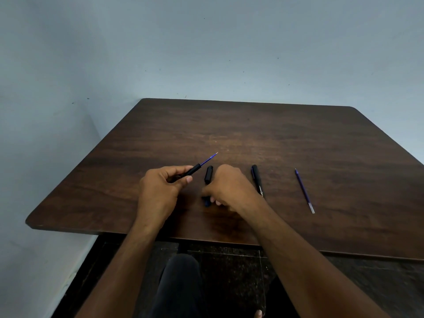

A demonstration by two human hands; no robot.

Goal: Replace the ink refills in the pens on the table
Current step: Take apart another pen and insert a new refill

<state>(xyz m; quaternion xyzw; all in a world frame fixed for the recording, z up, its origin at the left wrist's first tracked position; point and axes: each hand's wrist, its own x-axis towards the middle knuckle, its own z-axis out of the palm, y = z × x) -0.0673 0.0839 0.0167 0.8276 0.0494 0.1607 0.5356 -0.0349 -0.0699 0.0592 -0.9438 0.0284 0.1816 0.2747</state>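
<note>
Pen barrel point(192, 170), black, blue refill point(208, 158) protruding, in left hand point(160, 187).

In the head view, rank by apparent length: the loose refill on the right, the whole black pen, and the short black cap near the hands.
1. Loose refill, longest.
2. Black pen, though its near end is hidden by the right hand, so unsure.
3. Cap, clearly shortest.

A dark wooden table point(286, 134) carries a black cap point(208, 173), a black pen point(257, 179) and a blue refill point(304, 190).
</note>
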